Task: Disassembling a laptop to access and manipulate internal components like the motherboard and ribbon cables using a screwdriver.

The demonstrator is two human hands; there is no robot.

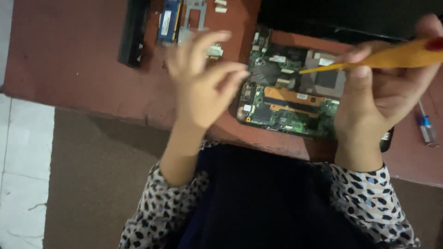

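Spotted sleeves (364,198) and a dark lap fill the near edge, both forearms reaching up over the reddish-brown bench (78,69). Right hand (383,92) is up on the right, palm toward the camera, its grip closed around an orange-yellow handled tool (397,56) that lies almost level; the thin tip points left and sits over the grey heat-sink area of the circuit board (288,99). Whether the tip touches the board, I cannot tell. That green board lies flat on the bench between the two hands, with an orange strip across its middle and small white rectangular labels near its top edge and centre. Left hand (203,78) hovers blurred just left of the board, fingers loosely spread and curled, holding nothing, fingertips near the board's dark round fan. Up top left, a long black bar (131,32) lies on the bench, beside it a blue memory module (168,20) carrying a pale upright rectangular label, then a grey metal bracket (194,16). Far right, a small blue-handled screwdriver (425,124) rests on the bench.
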